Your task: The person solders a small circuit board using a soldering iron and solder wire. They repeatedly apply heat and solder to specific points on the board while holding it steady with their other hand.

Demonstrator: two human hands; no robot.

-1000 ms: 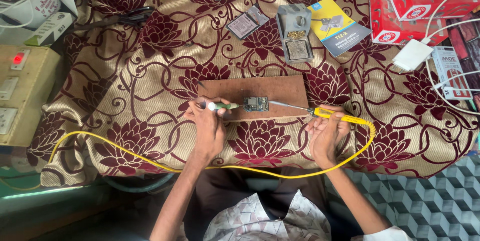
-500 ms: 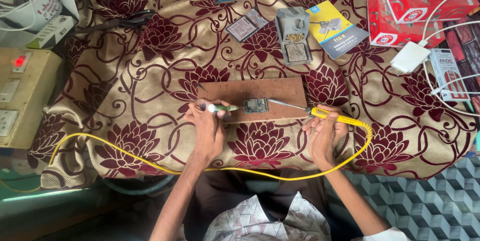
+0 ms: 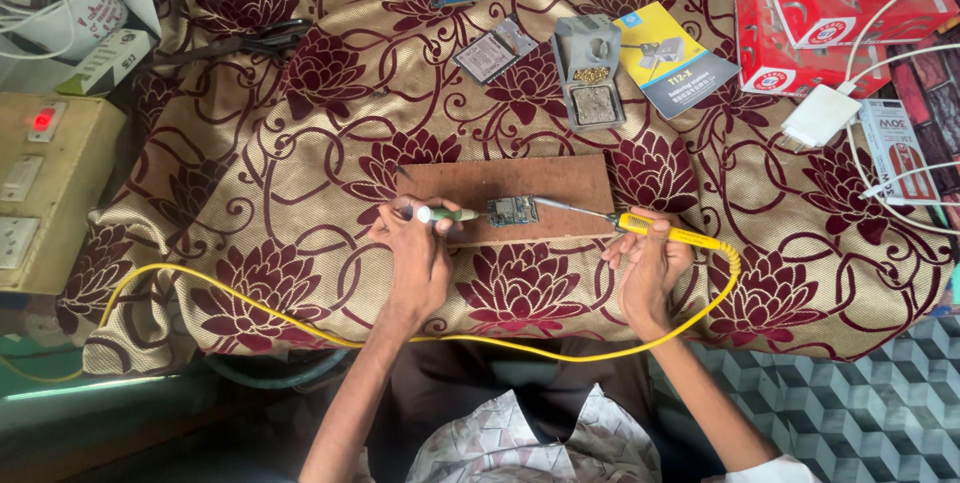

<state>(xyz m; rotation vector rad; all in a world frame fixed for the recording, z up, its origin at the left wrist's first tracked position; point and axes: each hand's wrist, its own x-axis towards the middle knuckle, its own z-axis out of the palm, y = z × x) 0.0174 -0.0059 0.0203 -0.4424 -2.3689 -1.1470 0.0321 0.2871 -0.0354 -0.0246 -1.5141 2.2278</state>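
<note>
The right hand (image 3: 648, 261) is closed around the yellow handle of a soldering iron (image 3: 655, 231), its thin metal tip reaching left of the grip to a small circuit board (image 3: 513, 211) on a wooden board (image 3: 500, 183). The left hand (image 3: 418, 248) is closed on a green-and-white tool (image 3: 446, 214) whose end meets the circuit board's near edge. The circuit board looks light, stiff and fragile, best held by its edges; the iron by its handle only.

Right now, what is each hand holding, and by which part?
The right hand grips the soldering iron by its yellow handle. The left hand holds a green-handled tool by the handle, tip toward the small circuit board.
</note>
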